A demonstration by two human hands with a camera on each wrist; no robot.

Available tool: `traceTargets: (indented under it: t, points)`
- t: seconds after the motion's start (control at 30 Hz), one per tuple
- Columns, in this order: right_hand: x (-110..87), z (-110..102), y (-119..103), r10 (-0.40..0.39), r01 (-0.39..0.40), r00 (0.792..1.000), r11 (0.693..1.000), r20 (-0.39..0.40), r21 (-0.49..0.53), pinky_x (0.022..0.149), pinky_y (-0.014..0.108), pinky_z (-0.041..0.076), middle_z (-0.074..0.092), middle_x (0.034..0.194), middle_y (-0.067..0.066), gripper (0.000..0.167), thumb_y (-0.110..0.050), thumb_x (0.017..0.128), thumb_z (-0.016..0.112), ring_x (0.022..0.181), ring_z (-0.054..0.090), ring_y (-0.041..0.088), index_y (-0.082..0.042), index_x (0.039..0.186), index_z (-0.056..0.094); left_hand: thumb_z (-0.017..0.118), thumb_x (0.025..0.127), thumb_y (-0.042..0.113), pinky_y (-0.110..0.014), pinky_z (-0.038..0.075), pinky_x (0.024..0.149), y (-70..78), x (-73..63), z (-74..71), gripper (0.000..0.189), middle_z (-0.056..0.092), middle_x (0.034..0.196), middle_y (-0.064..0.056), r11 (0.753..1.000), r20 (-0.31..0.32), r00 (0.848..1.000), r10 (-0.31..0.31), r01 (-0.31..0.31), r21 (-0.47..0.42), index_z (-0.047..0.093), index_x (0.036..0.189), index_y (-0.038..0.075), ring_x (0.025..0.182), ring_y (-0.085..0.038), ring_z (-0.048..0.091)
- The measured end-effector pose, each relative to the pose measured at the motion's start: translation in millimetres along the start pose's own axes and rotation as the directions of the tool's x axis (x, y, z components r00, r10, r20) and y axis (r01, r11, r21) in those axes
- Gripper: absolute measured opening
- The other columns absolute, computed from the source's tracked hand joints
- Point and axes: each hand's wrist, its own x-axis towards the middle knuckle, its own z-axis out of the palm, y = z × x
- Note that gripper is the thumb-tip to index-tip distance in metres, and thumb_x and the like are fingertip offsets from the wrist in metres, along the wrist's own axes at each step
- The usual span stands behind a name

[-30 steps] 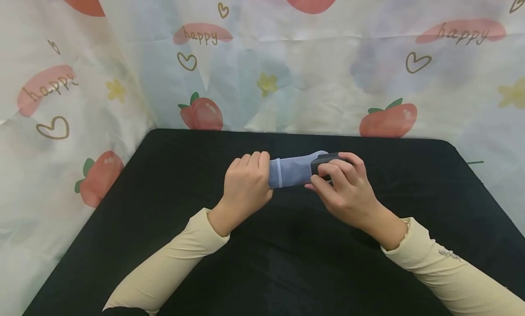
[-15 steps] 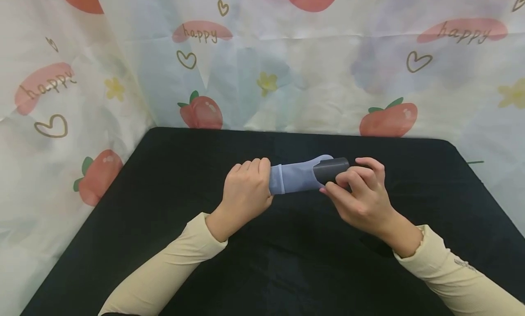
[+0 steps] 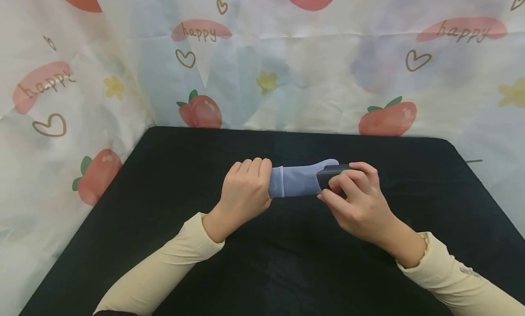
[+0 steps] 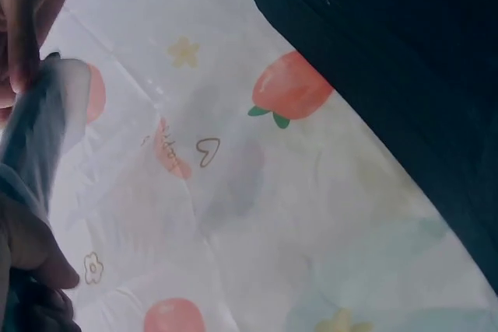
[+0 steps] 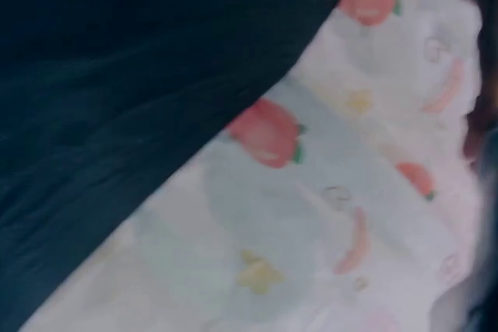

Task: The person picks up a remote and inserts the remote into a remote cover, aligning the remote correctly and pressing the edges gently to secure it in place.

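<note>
My left hand (image 3: 246,186) grips the left end of a long blue-grey holder (image 3: 301,181) with a pale raised band near that hand. From the holder's right end a dark, block-like piece (image 3: 326,175) sticks out, with a rounded blue-grey lip rising behind it. My right hand (image 3: 357,199) pinches this dark piece, thumb low by the holder's edge and fingers bent over the top. The holder is held level above the table. In the left wrist view it is a blurred, dark long shape (image 4: 39,130). The right wrist view barely catches it, at the right edge.
A black cloth (image 3: 283,261) covers the table below both hands. Behind and to the left hangs a pale printed curtain (image 3: 316,69) with peaches, hearts and lettering, close along the table's edge.
The right hand first shifted right, baring more of the dark piece, then closed its fingers further over it. Both hands and the holder sit slightly lower in view.
</note>
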Motion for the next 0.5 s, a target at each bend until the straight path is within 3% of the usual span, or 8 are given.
traceTargets:
  t: [0.13, 0.23, 0.3, 0.4, 0.5]
  points:
    - [11.8, -14, -1, 0.015, -0.027, 0.978, 0.998, 0.207, 0.053, 0.080, 0.056, 0.034, 0.049, 0.079, 0.011, 0.034, -0.024, 0.099, 0.045, 0.079, 0.044, 0.032, -0.006, 0.073, 0.058, 0.063, 0.064, 0.016, -0.026, 0.039, 0.051, -7.5, -0.5, -0.2, 0.016, 0.052, 0.060, -0.001, 0.996, -0.040, 0.996, 0.084, -0.083, 0.023, 0.055, 0.076, 0.009, 0.052, -0.015, 0.049]
    - [22.2, -26, 6, 0.035, -0.062, 0.948, 0.995, 0.318, 0.074, 0.081, 0.054, 0.033, 0.053, 0.086, 0.012, 0.039, -0.032, 0.101, 0.040, 0.083, 0.045, 0.033, -0.006, 0.086, 0.064, 0.063, 0.065, 0.017, -0.027, 0.041, 0.054, -13.8, -2.4, -2.2, 0.015, 0.052, 0.061, -0.002, 0.989, -0.050, 0.987, 0.150, -0.150, 0.019, 0.054, 0.075, 0.009, 0.054, -0.016, 0.049]
    - [27.0, -29, 10, 0.015, -0.044, 0.924, 0.997, 0.381, 0.068, 0.082, 0.053, 0.034, 0.054, 0.088, 0.010, 0.040, -0.030, 0.102, 0.036, 0.085, 0.046, 0.032, -0.007, 0.091, 0.067, 0.062, 0.066, 0.017, -0.028, 0.041, 0.056, -17.2, -2.5, -4.4, 0.014, 0.053, 0.062, -0.002, 0.982, -0.065, 0.980, 0.191, -0.190, 0.011, 0.054, 0.075, 0.010, 0.056, -0.017, 0.050]
    - [31.1, -29, 12, -0.084, 0.064, 0.877, 0.996, 0.474, 0.059, 0.084, 0.049, 0.037, 0.055, 0.087, 0.005, 0.040, -0.018, 0.103, 0.029, 0.085, 0.048, 0.027, -0.008, 0.094, 0.067, 0.060, 0.067, 0.015, -0.029, 0.040, 0.059, -20.3, -1.5, -7.9, 0.012, 0.051, 0.063, -0.001, 0.972, -0.084, 0.969, 0.233, -0.234, -0.012, 0.052, 0.074, 0.010, 0.056, -0.017, 0.049]
    - [32.3, -26, 11, -0.223, 0.234, 0.841, 0.972, 0.493, 0.041, 0.085, 0.046, 0.041, 0.055, 0.084, 0.005, 0.043, -0.003, 0.100, 0.024, 0.083, 0.051, 0.023, -0.005, 0.092, 0.066, 0.059, 0.067, 0.012, -0.029, 0.040, 0.060, -21.3, -0.6, -10.1, 0.011, 0.051, 0.063, -0.001, 0.964, -0.086, 0.963, 0.256, -0.261, -0.048, 0.051, 0.073, 0.010, 0.056, -0.017, 0.048]
